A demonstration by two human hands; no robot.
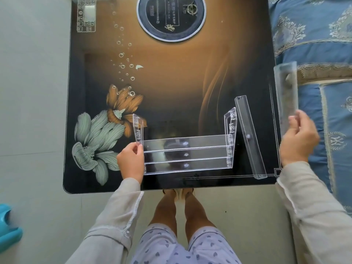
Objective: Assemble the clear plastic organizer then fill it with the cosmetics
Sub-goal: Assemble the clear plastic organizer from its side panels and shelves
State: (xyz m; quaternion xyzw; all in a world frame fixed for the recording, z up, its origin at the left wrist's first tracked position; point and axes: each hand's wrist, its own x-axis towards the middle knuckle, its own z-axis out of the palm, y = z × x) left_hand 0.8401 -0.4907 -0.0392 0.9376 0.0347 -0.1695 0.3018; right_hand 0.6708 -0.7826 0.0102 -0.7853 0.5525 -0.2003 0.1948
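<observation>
left fingers (137, 148) pinching near end of left side panel (138, 128) on half-built clear plastic organizer (186, 154), left hand (130, 162) tucked beside it. organizer sits near front edge of glossy black-and-amber flower-print surface (171, 92), three long trays slotted between side panels. right fingers (294, 121) curled round end of loose clear plastic tray (286, 92), right hand (299, 139) holding it past surface's right edge, over blue patterned bedding (323, 44). second loose clear tray (249, 138) lies on surface just right of organizer.
</observation>
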